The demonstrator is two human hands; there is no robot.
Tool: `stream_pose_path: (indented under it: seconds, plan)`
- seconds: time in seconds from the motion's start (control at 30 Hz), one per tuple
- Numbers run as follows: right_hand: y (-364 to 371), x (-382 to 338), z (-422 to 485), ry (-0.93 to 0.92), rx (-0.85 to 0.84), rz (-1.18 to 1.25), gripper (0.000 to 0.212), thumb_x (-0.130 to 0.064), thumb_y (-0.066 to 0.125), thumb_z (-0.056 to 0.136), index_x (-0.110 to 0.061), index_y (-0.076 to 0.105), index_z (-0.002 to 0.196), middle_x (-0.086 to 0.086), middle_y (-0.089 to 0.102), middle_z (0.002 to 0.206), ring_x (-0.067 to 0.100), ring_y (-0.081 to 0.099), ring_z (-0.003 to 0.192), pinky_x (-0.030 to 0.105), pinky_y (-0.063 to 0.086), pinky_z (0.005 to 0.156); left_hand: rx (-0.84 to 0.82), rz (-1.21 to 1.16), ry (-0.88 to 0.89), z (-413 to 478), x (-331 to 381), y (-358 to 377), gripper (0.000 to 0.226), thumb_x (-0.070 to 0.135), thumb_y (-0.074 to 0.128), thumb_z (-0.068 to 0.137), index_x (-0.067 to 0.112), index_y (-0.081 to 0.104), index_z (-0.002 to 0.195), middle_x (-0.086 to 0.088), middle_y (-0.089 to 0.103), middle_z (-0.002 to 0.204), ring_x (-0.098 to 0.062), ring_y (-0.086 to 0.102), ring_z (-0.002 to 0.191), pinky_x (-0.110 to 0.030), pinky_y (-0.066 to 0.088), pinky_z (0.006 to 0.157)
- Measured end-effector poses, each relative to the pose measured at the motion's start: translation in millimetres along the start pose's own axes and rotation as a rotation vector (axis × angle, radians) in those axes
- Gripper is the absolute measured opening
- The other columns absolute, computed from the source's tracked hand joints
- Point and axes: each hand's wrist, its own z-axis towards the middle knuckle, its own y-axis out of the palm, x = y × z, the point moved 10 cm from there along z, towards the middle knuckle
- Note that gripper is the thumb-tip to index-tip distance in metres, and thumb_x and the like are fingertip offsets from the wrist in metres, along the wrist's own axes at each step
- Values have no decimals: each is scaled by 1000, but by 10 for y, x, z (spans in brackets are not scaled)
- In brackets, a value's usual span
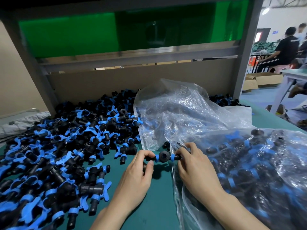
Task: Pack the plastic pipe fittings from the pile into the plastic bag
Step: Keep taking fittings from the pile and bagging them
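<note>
Your left hand [137,171] pinching one end of black-and-blue fitting [163,157], right hand [196,170] pinching other end, fingers curled on it both sides. Fitting held just over green table [157,205], right at edge of plastic bag [257,163]. Bag's got a bunch inside. Big pile [58,146] on left, against bag's crumpled upper part.

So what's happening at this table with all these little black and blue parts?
A person is packing plastic pipe parts. The left hand and right hand pinch one black-and-blue fitting by its ends, right at the edge of a clear bag already holding many. A big pile lies on the green table to the left.
</note>
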Motion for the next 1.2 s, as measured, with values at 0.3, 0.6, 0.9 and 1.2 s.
stream_pose_path:
  seconds: [0.3,0.6,0.9,1.2]
  plan:
    - [1,4,0,6,-8,2,22,-28,41,99,-27,53,118,-2,41,135,22,51,105,34,41,84,8,-22,6,6,1,-6,15,30,47,102,44,45,103,35,55,87,3,52,61,-15,34,57]
    - [-4,-4,-8,-3,-6,5,21,-27,42,99,-26,54,117,-2,42,132,22,51,103,33,40,81,-3,-14,7,7,-14,5,12,35,44,102,47,44,104,34,55,87,3,51,59,-17,36,55]
    - [-10,0,-3,13,-18,5,24,-30,39,101,-26,53,120,-2,41,134,21,51,106,32,41,83,8,13,-18,11,-56,-2,13,44,40,102,51,44,113,37,55,92,3,56,77,-15,39,63]
    - [-13,5,3,11,-2,6,25,-29,39,101,-26,55,120,-2,43,133,21,51,103,32,40,81,-6,-3,-28,24,-85,20,19,51,33,99,47,49,109,18,63,87,1,59,88,-23,47,73]
